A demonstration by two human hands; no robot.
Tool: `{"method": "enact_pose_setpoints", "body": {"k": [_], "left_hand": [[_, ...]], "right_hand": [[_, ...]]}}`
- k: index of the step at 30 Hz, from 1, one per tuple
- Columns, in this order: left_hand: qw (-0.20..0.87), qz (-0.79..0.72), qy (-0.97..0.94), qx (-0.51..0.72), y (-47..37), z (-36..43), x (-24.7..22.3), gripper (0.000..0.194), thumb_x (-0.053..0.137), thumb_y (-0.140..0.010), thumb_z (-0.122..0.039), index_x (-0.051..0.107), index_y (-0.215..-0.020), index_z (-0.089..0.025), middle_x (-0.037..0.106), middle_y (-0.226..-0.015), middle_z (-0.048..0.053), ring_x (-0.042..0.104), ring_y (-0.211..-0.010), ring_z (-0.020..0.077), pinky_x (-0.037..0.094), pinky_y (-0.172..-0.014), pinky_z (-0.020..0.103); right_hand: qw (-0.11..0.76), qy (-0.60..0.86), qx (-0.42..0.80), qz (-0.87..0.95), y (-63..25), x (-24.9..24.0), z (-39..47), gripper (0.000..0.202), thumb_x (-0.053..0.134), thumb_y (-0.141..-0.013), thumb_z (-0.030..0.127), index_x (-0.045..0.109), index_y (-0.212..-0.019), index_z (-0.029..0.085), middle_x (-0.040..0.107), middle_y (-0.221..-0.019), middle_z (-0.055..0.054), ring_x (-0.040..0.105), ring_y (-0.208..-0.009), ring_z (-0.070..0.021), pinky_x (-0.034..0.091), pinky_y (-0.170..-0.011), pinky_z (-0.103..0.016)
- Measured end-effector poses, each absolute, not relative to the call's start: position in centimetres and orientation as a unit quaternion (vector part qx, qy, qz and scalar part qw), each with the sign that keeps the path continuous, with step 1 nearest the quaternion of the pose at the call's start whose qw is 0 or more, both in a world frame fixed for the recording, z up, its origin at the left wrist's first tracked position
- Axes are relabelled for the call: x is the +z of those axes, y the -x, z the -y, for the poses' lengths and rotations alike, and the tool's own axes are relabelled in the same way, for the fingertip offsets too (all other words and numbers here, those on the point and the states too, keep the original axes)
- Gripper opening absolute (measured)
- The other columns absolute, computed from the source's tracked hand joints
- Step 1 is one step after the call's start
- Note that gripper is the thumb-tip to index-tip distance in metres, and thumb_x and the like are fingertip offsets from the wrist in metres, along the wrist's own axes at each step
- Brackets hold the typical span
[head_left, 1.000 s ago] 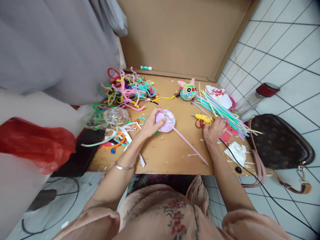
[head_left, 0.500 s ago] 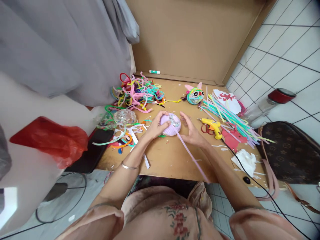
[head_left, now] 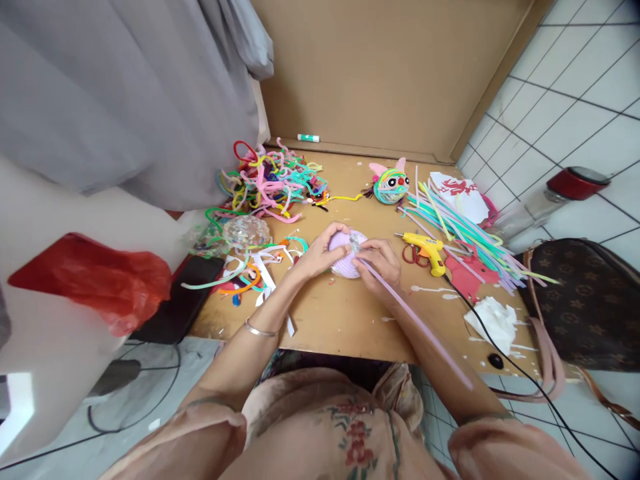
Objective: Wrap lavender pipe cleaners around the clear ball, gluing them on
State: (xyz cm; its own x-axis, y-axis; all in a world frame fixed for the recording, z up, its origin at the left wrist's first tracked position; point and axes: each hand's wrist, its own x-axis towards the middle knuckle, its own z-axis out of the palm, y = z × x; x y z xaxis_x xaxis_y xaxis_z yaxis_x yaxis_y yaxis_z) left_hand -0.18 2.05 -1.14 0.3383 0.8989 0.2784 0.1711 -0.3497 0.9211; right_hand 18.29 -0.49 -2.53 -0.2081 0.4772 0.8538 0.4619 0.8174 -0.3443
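Note:
A round ball wrapped in lilac pipe cleaner (head_left: 344, 261) is held over the middle of the wooden table, with a clear, uncovered patch near its top. My left hand (head_left: 323, 252) grips its left side, thumb across the front. At the ball's right edge, my right hand (head_left: 381, 267) pinches the loose lilac strand (head_left: 415, 319), whose free end trails down over my right forearm.
A yellow glue gun (head_left: 424, 251) and long pipe cleaners (head_left: 465, 223) lie right. Behind stands a finished-looking ball with eyes and pink ears (head_left: 391, 185). Tangled pipe cleaners (head_left: 270, 183), a clear ball (head_left: 247, 231) and scraps are left; a bag (head_left: 587, 303) sits far right.
My right hand has moved left to the ball and closed on the lilac strand. The strand's free end has swung to the right, and the ball has shifted slightly right.

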Motion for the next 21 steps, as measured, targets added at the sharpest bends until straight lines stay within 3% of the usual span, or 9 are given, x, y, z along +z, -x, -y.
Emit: {"method": "enact_pose_setpoints", "body": {"k": [10, 16, 21], "left_hand": [[0.429, -0.379, -0.695, 0.434, 0.28, -1.79, -1.73, 0.039, 0.059, -0.083, -0.044, 0.049, -0.113, -0.021, 0.061, -0.133, 0.009, 0.059, -0.119, 0.0231, 0.045, -0.106, 0.038], [0.412, -0.391, -0.715, 0.407, 0.89, -1.41, -1.42, 0.041, 0.047, -0.09, -0.05, 0.048, -0.12, -0.022, 0.059, -0.134, 0.008, 0.057, -0.122, 0.0246, 0.046, -0.103, 0.038], [0.425, -0.392, -0.717, 0.39, 0.94, -1.1, -0.84, 0.044, 0.052, -0.081, -0.039, 0.045, -0.121, -0.023, 0.057, -0.139, 0.008, 0.058, -0.12, 0.0254, 0.048, -0.101, 0.039]], "right_hand": [[0.549, 0.306, -0.011, 0.778, -17.87, -2.58, 0.81, 0.014, 0.059, -0.09, 0.024, 0.072, -0.094, 0.029, 0.063, -0.097, -0.005, 0.06, -0.092, -0.0218, 0.053, -0.081, -0.04], [0.544, 0.325, 0.014, 0.774, -18.08, -3.02, 0.61, 0.012, 0.06, -0.09, 0.026, 0.071, -0.093, 0.03, 0.063, -0.099, -0.005, 0.06, -0.095, -0.0227, 0.051, -0.086, -0.043], [0.531, 0.342, 0.013, 0.775, -18.21, -3.0, 0.67, 0.012, 0.06, -0.09, 0.028, 0.071, -0.093, 0.029, 0.064, -0.098, -0.006, 0.061, -0.093, -0.0236, 0.053, -0.083, -0.044]]}}
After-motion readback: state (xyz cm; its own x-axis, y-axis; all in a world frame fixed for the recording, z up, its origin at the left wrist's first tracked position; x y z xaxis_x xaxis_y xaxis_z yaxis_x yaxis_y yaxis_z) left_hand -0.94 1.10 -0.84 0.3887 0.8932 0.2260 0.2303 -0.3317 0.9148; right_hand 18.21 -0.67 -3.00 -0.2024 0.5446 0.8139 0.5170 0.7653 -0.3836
